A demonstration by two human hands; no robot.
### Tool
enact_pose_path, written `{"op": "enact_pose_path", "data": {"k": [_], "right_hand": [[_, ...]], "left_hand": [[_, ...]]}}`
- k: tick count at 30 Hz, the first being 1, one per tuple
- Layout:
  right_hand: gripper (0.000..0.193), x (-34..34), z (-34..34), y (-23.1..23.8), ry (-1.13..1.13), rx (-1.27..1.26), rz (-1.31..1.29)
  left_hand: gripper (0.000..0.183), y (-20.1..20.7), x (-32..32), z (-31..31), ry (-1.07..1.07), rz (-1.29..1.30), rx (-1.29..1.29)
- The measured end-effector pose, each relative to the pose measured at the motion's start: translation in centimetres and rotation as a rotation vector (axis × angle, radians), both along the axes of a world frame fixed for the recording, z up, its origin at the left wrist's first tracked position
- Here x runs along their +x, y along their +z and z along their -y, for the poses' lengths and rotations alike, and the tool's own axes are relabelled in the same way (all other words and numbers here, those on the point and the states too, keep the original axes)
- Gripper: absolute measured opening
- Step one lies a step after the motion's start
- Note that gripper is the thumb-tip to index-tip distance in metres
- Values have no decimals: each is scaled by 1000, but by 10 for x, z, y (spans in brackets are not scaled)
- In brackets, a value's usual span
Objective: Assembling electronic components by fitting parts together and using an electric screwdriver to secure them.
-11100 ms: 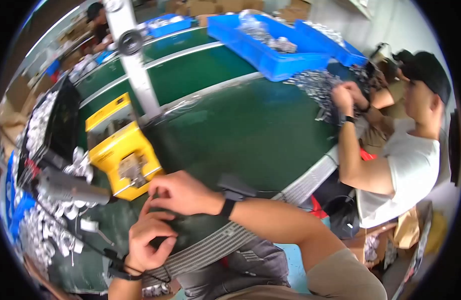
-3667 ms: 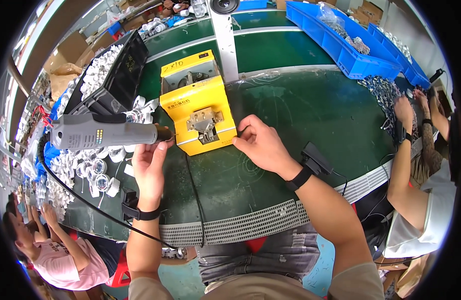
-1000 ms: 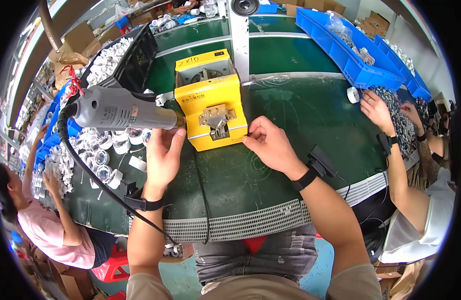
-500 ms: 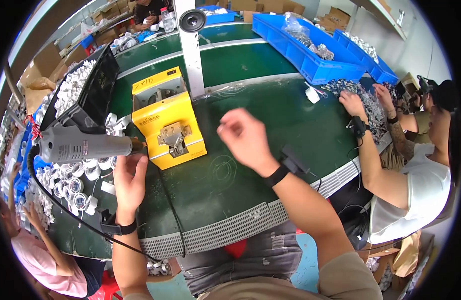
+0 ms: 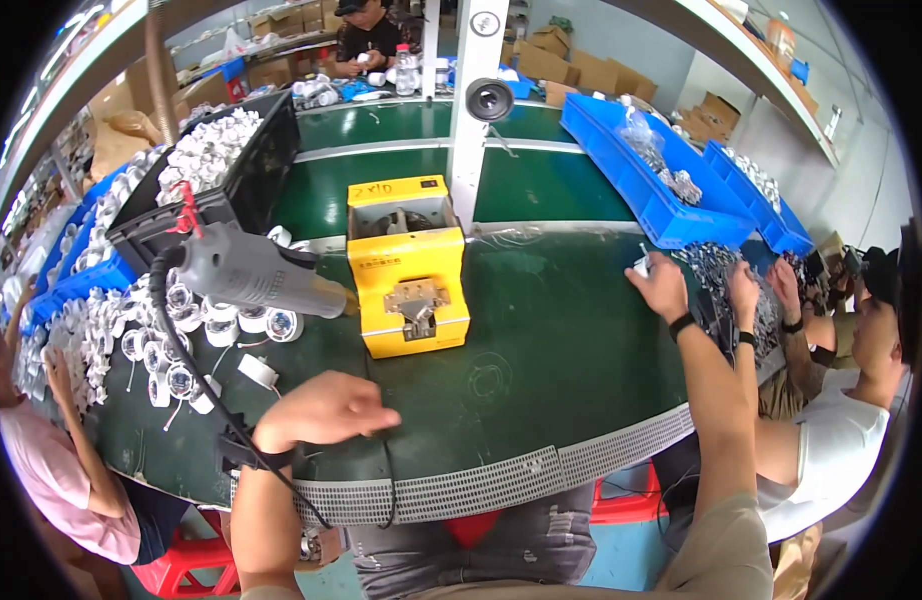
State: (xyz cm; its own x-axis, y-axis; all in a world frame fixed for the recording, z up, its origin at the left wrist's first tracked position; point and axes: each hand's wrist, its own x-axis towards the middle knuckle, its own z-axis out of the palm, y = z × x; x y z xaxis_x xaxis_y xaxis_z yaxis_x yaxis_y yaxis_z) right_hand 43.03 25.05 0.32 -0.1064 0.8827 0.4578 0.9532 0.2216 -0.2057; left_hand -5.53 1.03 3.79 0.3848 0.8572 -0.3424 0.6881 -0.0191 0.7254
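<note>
My right hand reaches to the far right, its fingertips pinched on a small white part beside a heap of small metallic-looking pieces. Closer to me, my left hand hovers over the near part of the green table, fingers curled in and nothing visible in them. A yellow screw feeder stands between the hands, farther back. To its left hangs a grey electric screwdriver with a black cable, its tip by the feeder's side. A white part lies just beyond my left hand.
Several round white lamp-like parts cover the left side. A black crate of white pieces stands behind them. Blue bins sit at the back right. A white post rises behind the feeder. Co-workers sit on both sides.
My right hand has moved far right, onto the small white part. My left hand has drawn back from beside the screwdriver and its fingers have curled. The view has shifted up and left.
</note>
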Motion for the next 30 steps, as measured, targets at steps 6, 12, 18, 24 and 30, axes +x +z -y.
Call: {"op": "enact_pose_path", "data": {"k": [6, 12, 18, 24, 30], "right_hand": [[49, -171, 137, 26, 861, 42, -362], [59, -254, 185, 32, 1016, 98, -268], [39, -236, 166, -4, 994, -790, -1056], [18, -230, 160, -3, 958, -1203, -1131], [10, -231, 165, -3, 1014, -1122, -1232]], "left_hand": [[55, -41, 45, 9, 71, 861, -29], [54, -36, 54, 0, 273, 1239, -125], [47, -30, 51, 5, 343, 1011, 58], [41, -25, 47, 6, 290, 895, 72], [46, -25, 42, 3, 324, 796, 206]]}}
